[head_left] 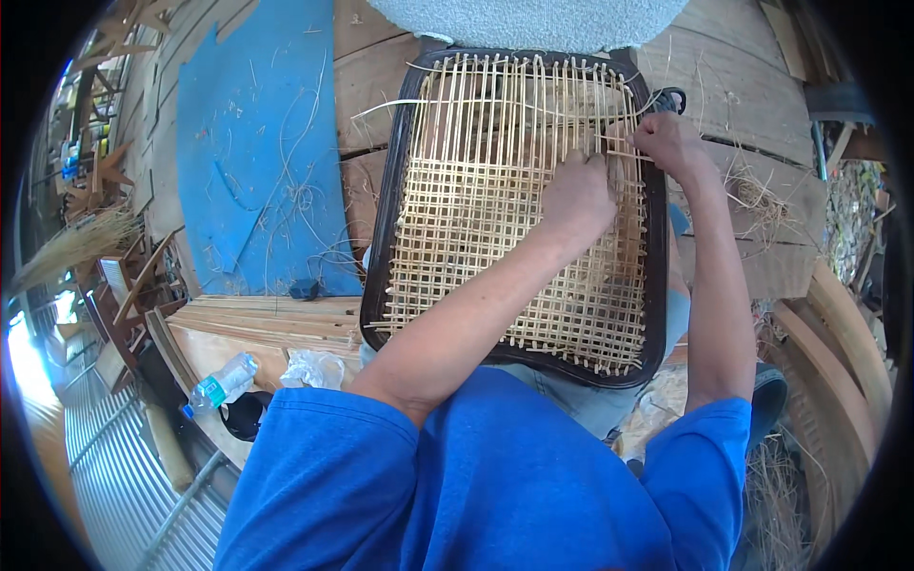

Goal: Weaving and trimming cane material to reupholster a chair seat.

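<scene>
Loose strand (pixel 381 106) over left edge of dark frame (pixel 384 219), on lap (pixel 678 312). Cane panel (pixel 476 219) within: near part woven; far edge sparse, seemingly unfinished. Left hand (pixel 581 195) on panel, fingers curled, grip unclear; right hand (pixel 670 147) fingers pinch pale strip (pixel 624 154), right edge.

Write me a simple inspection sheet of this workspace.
Surface: plank floor, partly under a blue sheet.
Job's things: dark frame with cane weave, dense in the lower part, more open toward the top.
Clutter: loose strands on the sheet, plastic bottle, crumpled clear bag.
Hands: left hand on the weave; right hand pinching a cane strand at the frame's right side.
Cables: nothing seen.
Surroundings: curved wooden pieces at right, corrugated metal sheet at left.
</scene>
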`<state>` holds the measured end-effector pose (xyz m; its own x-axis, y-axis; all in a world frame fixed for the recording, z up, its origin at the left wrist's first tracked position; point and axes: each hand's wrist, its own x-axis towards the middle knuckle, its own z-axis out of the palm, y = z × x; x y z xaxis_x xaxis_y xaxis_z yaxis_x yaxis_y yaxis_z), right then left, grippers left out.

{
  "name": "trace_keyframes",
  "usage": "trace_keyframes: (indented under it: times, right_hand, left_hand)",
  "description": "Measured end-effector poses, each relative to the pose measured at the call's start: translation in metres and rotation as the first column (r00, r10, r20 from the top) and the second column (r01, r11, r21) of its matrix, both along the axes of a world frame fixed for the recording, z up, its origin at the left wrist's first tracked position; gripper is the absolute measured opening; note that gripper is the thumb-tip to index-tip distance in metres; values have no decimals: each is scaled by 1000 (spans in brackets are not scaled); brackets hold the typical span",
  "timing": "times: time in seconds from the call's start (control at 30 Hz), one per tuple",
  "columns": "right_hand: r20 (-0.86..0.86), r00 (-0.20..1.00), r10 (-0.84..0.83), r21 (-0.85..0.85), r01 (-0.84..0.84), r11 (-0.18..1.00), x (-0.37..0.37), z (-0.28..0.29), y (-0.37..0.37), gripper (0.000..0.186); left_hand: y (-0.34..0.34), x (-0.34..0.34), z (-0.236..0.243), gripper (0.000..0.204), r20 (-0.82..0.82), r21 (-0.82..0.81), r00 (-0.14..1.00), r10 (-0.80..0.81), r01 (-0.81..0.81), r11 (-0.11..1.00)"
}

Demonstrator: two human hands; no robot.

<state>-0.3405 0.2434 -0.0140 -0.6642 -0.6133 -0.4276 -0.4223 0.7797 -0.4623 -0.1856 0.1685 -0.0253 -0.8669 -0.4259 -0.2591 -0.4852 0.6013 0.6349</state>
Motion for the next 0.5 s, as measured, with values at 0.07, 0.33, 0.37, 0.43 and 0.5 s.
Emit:
trace_keyframes:
  times: [0.07, 0.33, 0.37, 0.43, 0.5]
  right_hand:
    - [8, 1000, -24, 11, 24, 1000, -2, 0, 2, 26]
    - [-8, 997, 75, 150, -73, 986, 5, 25, -19, 25]
    - [71, 996, 47, 183, -59, 981, 3, 26, -20, 25]
    - [145, 989, 16, 223, -49, 974, 0, 21, -19, 25]
    - [34, 993, 110, 141, -113, 984, 3, 11, -17, 27]
  left_hand:
    - [3, -2, -1, 24, -26, -13, 999, 18, -19, 1000]
    - [-7, -9, 6, 22, 84, 84, 996, -4, -3, 996]
    - [-7, -9, 7, 24, 75, 56, 997, -29, 25, 998]
    - [-8, -9, 6, 22, 70, 76, 997, -44, 39, 996]
    - [-13, -9, 2, 20, 66, 95, 996, -58, 52, 994]
